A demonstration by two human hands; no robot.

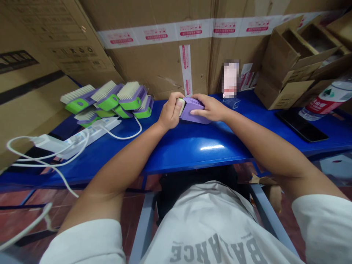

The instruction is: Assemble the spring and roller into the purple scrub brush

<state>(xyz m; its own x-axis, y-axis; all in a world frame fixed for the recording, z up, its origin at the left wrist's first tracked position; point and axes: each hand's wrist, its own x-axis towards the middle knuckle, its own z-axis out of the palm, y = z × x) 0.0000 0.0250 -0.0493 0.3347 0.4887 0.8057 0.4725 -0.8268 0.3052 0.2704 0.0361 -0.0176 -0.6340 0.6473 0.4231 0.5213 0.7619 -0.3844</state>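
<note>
Your worktop (220, 141) is glossy blue, and a bright white reflection glints near its front edge. Behind it, brown corrugated cardboard (154, 69) fills your view like a wall — white packing tape (170, 32) printed in red runs across it, with a short vertical strip below. To your left, another large carton (68, 40) leans in, marked with dark print and black bands. At your right, small open cardboard boxes (286, 58) sit stacked at the back. Below you, reddish tiled floor (134, 216) shows beside gray metal bars (144, 227) — partly hidden under the worktop.
</note>
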